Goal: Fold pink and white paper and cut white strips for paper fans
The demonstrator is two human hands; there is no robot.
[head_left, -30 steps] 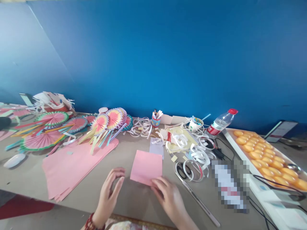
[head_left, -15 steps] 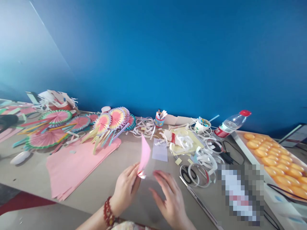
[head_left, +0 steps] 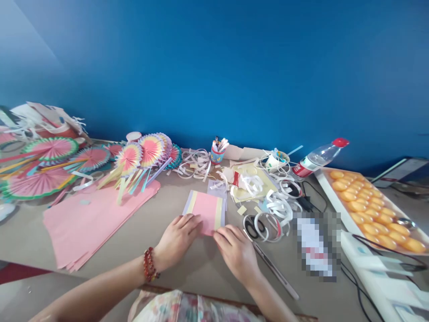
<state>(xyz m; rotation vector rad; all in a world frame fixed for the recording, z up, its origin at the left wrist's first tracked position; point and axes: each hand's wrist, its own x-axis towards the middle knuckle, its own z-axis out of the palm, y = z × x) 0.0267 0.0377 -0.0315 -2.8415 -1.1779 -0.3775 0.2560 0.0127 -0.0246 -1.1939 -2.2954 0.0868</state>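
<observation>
A pink sheet of paper point(head_left: 203, 206) with yellow and lilac strips along its two sides lies on the table in front of me. My left hand point(head_left: 181, 236) is closed on its near left part, fingers curled over the edge. At the near right corner my right hand point(head_left: 236, 251) grips the same sheet with bent fingers; both thumbs are largely hidden. A lilac paper piece point(head_left: 219, 190) lies partly under the far edge. Right of my right hand are scissors point(head_left: 254, 226) with black handles and a slim metal ruler-like tool point(head_left: 276, 273).
A stack of pink paper point(head_left: 97, 219) lies left, with pleated paper fans point(head_left: 152, 150) behind it. White paper strips point(head_left: 279, 205) and tape rolls point(head_left: 268, 226) crowd the right. A pen cup point(head_left: 217, 154), a bottle point(head_left: 317, 160) and a tray of orange domes point(head_left: 372, 210) stand farther back.
The pink paper, held up on edge in my left hand before, now lies flat on the table. My right hand has come from open and apart to the paper's edge. The view has shifted right.
</observation>
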